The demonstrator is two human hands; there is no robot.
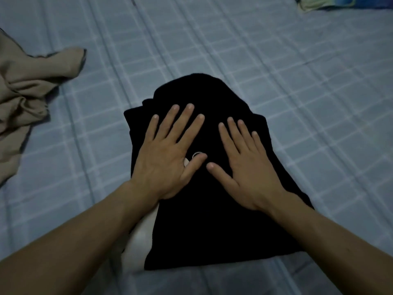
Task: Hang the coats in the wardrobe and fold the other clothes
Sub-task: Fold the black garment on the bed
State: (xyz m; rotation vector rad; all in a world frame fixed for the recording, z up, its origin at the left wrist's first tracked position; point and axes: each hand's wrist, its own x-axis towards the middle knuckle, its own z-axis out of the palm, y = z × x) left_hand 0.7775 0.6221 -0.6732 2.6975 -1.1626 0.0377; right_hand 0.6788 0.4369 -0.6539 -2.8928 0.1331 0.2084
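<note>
Counts: two hands, left hand (168, 158) and right hand (244, 167). One folded black garment (212, 231). One crumpled beige garment (27, 92), far left. One blue-green cloth (331, 2), far right.

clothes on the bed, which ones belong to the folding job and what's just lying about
Job:
black garment, folded, under both flat hands: left hand, right hand
beige garment, crumpled, unfolded

Lying about:
checked bedsheet
blue-and-yellow cloth, far corner
</note>
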